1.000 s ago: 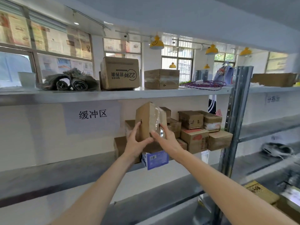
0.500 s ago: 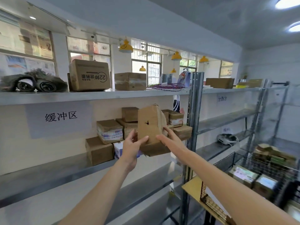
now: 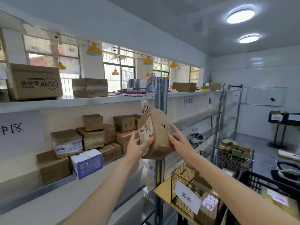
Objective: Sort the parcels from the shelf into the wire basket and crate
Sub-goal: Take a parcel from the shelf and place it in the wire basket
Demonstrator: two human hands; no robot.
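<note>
Beside the shelf [image 3: 100, 181] of stacked boxes, both hands hold a battered parcel [image 3: 155, 133] up at chest height, left hand [image 3: 138, 147] curled round its label end, right hand [image 3: 179, 142] fingers spread flat along its side, probably to read the label before choosing the wire basket [image 3: 183, 181] or crate [image 3: 266, 184] below.

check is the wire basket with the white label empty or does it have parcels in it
Not empty. Through the mesh of the wire basket, brown parcels show behind its white label.

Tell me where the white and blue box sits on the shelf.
The white and blue box sits left of centre on the middle shelf, at the front of the parcel stack, beside a plain brown box.
</note>
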